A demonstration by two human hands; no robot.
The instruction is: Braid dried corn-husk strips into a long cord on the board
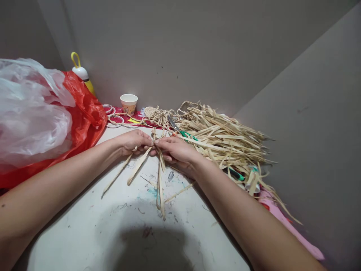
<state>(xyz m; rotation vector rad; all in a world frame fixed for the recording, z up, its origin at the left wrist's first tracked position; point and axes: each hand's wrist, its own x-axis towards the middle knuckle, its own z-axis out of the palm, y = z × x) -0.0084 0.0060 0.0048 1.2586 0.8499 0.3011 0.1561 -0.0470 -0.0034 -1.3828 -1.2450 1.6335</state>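
Note:
Both my hands meet near the back of the white table, their fingertips pinched together on dry straw strips. My left hand (pixel 137 142) is closed on a strip, with one flat straw strip (pixel 138 165) hanging below its fingers. My right hand (pixel 176 148) grips the same work from the other side, and more loose straw ends (pixel 160 188) trail down from under it. A twisted straw braid (pixel 153 133) rises just behind the fingertips and leads back towards a coil. The exact crossing of the strips is hidden by my fingers.
A big straw pile (pixel 225 131) lies right of my hands, with green-handled scissors (pixel 187 134) on it. A paper cup (pixel 129 104) and yellow bottle (pixel 81 73) stand behind. Plastic bags (pixel 34 116) fill the left; a pink object (pixel 284 218) lies right. Walls rise behind and right.

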